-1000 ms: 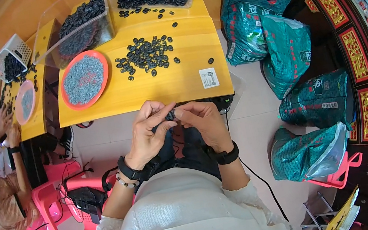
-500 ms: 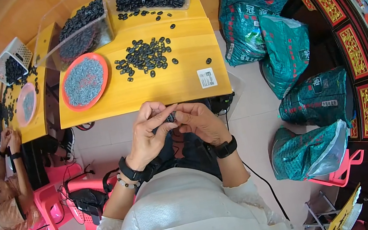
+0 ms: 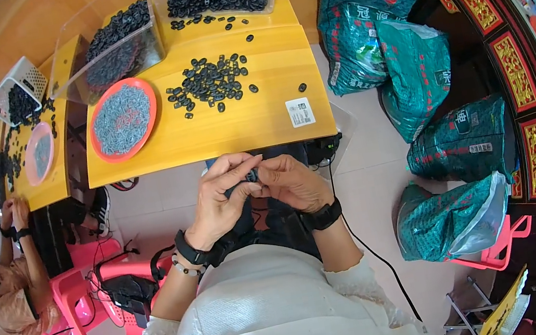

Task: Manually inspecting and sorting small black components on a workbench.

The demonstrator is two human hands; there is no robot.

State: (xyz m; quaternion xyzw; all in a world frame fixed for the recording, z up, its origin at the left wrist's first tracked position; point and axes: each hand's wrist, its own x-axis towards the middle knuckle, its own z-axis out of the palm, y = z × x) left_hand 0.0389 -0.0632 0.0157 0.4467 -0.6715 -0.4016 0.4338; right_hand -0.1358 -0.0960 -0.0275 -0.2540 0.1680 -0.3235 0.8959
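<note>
Black part (image 3: pixel 252 176), small and dark, sits pinched between my two hands just in front of the near edge of the yellow tabletop (image 3: pixel 253 121), over my lap. My left hand (image 3: pixel 222 200) curls narrow around it, thumb and forefinger closed on one side; my right hand (image 3: pixel 294 183) closes on the other side, fingers bent in tight. What exactly the part is, I cannot tell; it is mostly hidden by my fingertips.

On the tabletop lies a loose heap of parts (image 3: pixel 210 84) like it, with a few strays nearer the right edge. Left of the heap stands a red dish (image 3: pixel 124 119) of grey pieces. Two clear bins (image 3: pixel 117 43) full of black parts stand at the far edge. Green sacks (image 3: pixel 407 64) are stacked on the floor to my right, one below them gaping open. At a second tabletop to my left, another person (image 3: pixel 8 299) works beside pink chairs (image 3: pixel 83 300).

The risk, as I judge it: the part is held over open lap and floor, not over the tabletop, so a slip of either pinch would likely send it down among the cables and chair legs, hard to find. With so little of it showing between my fingers, squeezing off-centre could also flick it away.
</note>
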